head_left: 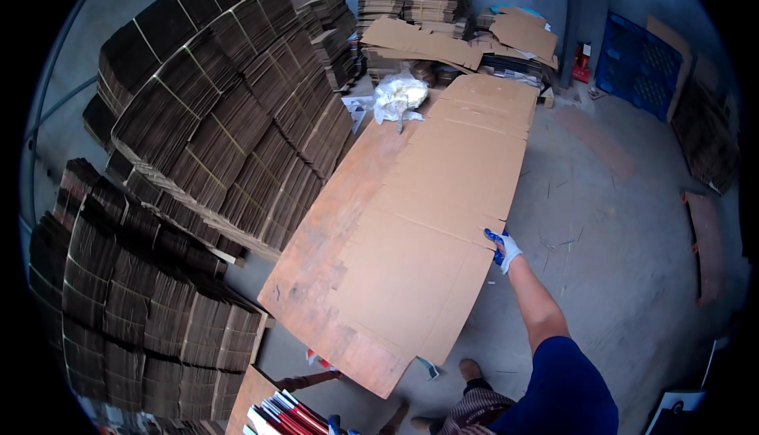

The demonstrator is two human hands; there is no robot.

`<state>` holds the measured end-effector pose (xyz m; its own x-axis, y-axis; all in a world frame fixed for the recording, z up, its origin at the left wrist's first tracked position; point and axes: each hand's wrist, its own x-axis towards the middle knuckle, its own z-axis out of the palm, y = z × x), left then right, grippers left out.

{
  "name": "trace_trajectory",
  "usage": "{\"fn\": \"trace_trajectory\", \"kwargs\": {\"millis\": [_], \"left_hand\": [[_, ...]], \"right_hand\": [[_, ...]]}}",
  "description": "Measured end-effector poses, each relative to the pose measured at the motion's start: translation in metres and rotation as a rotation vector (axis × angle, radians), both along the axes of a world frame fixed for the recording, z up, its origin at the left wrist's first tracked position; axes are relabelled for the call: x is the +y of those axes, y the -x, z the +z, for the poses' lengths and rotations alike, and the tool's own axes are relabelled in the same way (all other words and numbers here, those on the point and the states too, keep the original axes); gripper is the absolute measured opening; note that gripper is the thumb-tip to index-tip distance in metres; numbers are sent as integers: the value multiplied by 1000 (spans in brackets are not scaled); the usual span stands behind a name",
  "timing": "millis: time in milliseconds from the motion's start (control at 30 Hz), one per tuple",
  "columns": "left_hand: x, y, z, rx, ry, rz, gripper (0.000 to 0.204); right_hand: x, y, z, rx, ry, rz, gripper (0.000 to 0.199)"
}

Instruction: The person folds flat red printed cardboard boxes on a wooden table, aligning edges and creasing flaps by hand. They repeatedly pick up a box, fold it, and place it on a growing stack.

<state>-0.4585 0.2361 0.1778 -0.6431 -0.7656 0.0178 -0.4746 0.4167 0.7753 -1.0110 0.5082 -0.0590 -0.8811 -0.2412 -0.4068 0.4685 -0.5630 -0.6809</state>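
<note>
A large flat sheet of brown cardboard (pixel 431 222), creased and slotted, lies along a worn wooden table (pixel 304 257). My right hand (pixel 503 248), in a white and blue glove, grips the sheet's right edge near a crease. The blue fingertips rest on top, and the rest of the grip is partly hidden. At the bottom edge of the view, a bit of blue glove shows where my left hand (pixel 337 425) is, beside a bundle of red and white strips (pixel 286 414). Most of that hand is cut off, so its fingers cannot be made out.
Tall strapped stacks of folded cardboard (pixel 229 119) crowd the left side. Crumpled clear plastic (pixel 399 97) sits at the table's far end, with more cardboard piles (pixel 411 0) behind. A blue pallet (pixel 639 57) and a red fire extinguisher (pixel 582 62) stand by the far right wall.
</note>
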Motion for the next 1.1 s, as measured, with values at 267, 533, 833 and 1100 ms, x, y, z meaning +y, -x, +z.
{"fn": "trace_trajectory", "kwargs": {"millis": [267, 533, 833, 1100], "left_hand": [[4, -16, -3, 23, 22, -34, 55], [-12, -76, -15, 130, 138, 16, 54], [-55, -242, -16, 360, 149, 258, 58], [-119, -351, -49, 261, 193, 553, 52]], "right_hand": [[7, -87, 3, 41, -197, -55, 68], [-6, -210, -52, -43, -189, -4, 72], [-113, -350, 74, 824, -1501, -30, 103], [-240, -561, 69, 1500, -2202, 902, 86]]}}
